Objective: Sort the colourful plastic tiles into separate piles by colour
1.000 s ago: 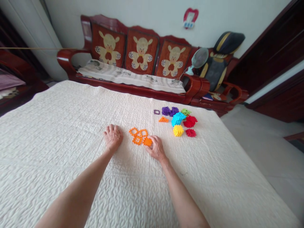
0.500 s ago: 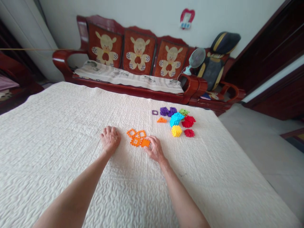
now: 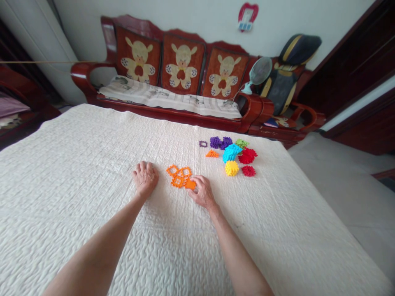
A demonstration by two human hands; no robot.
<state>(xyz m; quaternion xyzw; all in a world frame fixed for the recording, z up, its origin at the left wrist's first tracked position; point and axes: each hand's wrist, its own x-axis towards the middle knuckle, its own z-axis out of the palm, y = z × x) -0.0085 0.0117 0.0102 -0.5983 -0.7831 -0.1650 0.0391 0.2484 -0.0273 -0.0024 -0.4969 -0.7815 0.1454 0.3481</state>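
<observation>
My left hand [image 3: 145, 179] lies palm down on the quilted cover, its fingers stretched out, with nothing seen in it. To its right is a group of flat orange toothed building pieces: several open square frames [image 3: 177, 181] lying against one another. At the group's right edge sits a solid orange square tile [image 3: 190, 184]. The thumb and fingers of my right hand [image 3: 203, 192] grip this tile by its right side, pressing it close to the frames. Part of the tile's right edge is hidden by the fingers.
Beyond my right hand lie an orange triangle [image 3: 212, 153], a purple frame [image 3: 203, 144], and stacks of purple [image 3: 226, 142], blue [image 3: 231, 153], yellow [image 3: 231, 168], red [image 3: 247, 156] and green pieces [image 3: 242, 143]. A wooden sofa [image 3: 173, 111] stands past the white quilted cover [image 3: 92, 172].
The whole view has shifted slightly. Both hands stay in nearly the same places, and my right hand still grips the orange square tile beside the frames.
</observation>
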